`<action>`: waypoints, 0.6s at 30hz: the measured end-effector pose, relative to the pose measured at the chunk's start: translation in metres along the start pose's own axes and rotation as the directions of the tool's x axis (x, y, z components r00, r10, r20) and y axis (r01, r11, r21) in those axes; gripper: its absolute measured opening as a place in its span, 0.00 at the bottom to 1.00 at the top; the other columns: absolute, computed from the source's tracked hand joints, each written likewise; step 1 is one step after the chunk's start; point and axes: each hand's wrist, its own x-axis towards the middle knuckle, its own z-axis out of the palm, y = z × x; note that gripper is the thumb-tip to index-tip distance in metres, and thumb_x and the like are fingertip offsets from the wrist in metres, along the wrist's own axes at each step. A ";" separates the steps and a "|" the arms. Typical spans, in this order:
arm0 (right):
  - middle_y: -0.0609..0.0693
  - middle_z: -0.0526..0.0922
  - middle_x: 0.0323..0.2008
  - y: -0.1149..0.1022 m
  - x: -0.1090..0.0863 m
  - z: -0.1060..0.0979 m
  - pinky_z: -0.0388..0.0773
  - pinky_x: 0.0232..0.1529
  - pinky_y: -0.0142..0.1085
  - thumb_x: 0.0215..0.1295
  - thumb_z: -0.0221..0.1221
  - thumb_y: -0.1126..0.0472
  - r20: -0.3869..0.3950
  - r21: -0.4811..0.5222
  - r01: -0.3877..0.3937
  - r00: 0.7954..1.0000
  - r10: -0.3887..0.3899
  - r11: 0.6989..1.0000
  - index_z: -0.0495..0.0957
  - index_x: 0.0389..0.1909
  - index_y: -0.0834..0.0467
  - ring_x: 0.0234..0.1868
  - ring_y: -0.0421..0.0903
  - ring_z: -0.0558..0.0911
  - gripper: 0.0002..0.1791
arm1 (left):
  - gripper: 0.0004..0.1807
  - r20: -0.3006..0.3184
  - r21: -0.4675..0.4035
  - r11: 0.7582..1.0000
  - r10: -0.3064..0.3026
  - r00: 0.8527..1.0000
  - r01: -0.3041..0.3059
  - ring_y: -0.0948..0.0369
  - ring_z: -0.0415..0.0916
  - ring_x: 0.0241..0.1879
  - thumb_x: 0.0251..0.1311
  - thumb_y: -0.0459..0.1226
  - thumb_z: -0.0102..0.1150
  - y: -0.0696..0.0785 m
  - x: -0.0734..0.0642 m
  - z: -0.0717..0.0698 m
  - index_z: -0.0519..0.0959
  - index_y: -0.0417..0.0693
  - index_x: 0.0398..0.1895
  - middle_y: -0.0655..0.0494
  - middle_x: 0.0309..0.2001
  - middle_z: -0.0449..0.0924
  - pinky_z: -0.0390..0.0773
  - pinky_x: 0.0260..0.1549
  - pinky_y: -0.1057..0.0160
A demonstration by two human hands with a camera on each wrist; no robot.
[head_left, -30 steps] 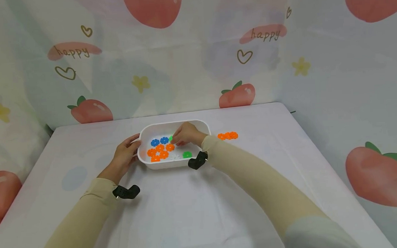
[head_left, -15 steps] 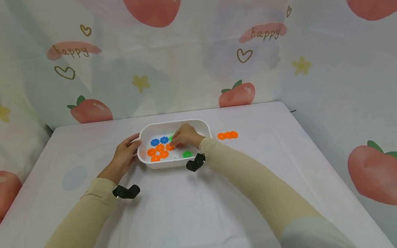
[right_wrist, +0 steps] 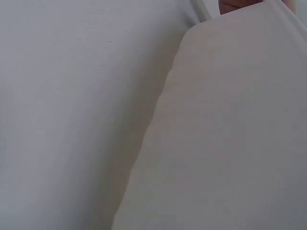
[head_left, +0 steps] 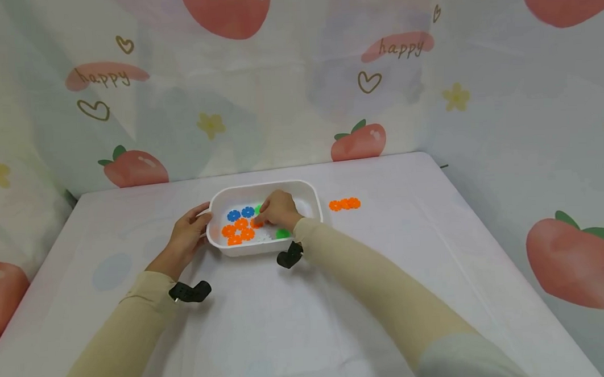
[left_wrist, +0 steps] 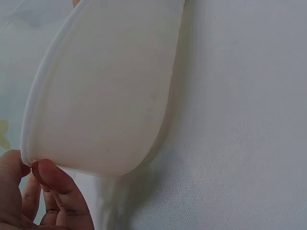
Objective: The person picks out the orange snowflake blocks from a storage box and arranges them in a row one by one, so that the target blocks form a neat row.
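Observation:
A white plastic tray stands on the table, and my left hand grips its left end. In the left wrist view, thumb and fingers pinch the rim at a corner of the tray. Inside the tray, my right hand has bent fingers touching an orange snowflake disc; whether they pinch it is hidden. Several more orange discs, two blue discs and two green discs lie around it. The right wrist view shows mainly the tray's outer wall.
Right of the tray, a short row of orange discs lies on the white tablecloth. Some pale or clear discs are in the tray near its front wall. A printed fabric backdrop rises behind the table.
My right hand has moved slightly left inside the tray, and its fingertips now cover part of an orange disc. The left hand keeps its hold on the tray.

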 end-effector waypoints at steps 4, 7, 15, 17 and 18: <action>0.49 0.81 0.18 -0.002 -0.003 0.001 0.70 0.28 0.29 0.46 0.78 0.57 -0.041 -0.001 0.024 0.999 -0.024 1.000 0.86 0.31 0.62 0.22 0.42 0.76 0.15 | 0.28 0.000 0.008 1.000 0.007 1.000 -0.007 0.62 0.71 0.45 0.74 0.44 0.49 0.002 0.000 0.000 0.61 0.58 0.75 0.50 0.65 0.65 0.75 0.36 0.72; 0.51 0.83 0.22 -0.003 -0.005 0.002 0.72 0.30 0.30 0.46 0.77 0.58 -0.050 -0.005 0.031 0.998 -0.031 1.000 0.86 0.31 0.62 0.24 0.43 0.77 0.15 | 0.28 -0.002 0.007 1.000 0.005 1.000 -0.005 0.62 0.71 0.44 0.73 0.43 0.49 0.002 0.001 0.001 0.61 0.57 0.75 0.50 0.65 0.65 0.75 0.36 0.72; 0.53 0.87 0.32 -0.004 -0.008 0.003 0.78 0.41 0.35 0.47 0.77 0.61 -0.051 0.005 0.029 0.998 -0.029 1.000 0.87 0.32 0.63 0.35 0.47 0.79 0.13 | 0.28 -0.003 0.006 1.000 0.002 1.000 -0.002 0.61 0.70 0.45 0.73 0.44 0.49 0.001 -0.001 0.000 0.61 0.57 0.75 0.49 0.66 0.65 0.76 0.36 0.72; 0.53 0.87 0.32 -0.005 -0.008 0.003 0.78 0.43 0.36 0.47 0.77 0.61 -0.048 0.007 0.024 0.999 -0.023 1.000 0.86 0.32 0.63 0.36 0.47 0.79 0.13 | 0.28 -0.006 0.006 1.000 0.000 1.000 0.000 0.60 0.70 0.46 0.73 0.44 0.49 0.001 -0.001 0.001 0.61 0.57 0.75 0.48 0.67 0.64 0.76 0.36 0.72; 0.53 0.87 0.32 -0.005 -0.008 0.003 0.78 0.44 0.36 0.47 0.76 0.61 -0.045 0.010 0.020 0.999 -0.019 1.000 0.87 0.32 0.63 0.36 0.47 0.79 0.13 | 0.28 -0.009 0.006 1.000 0.000 1.000 0.000 0.60 0.70 0.46 0.73 0.44 0.49 0.001 -0.001 0.001 0.61 0.57 0.75 0.48 0.68 0.64 0.75 0.36 0.72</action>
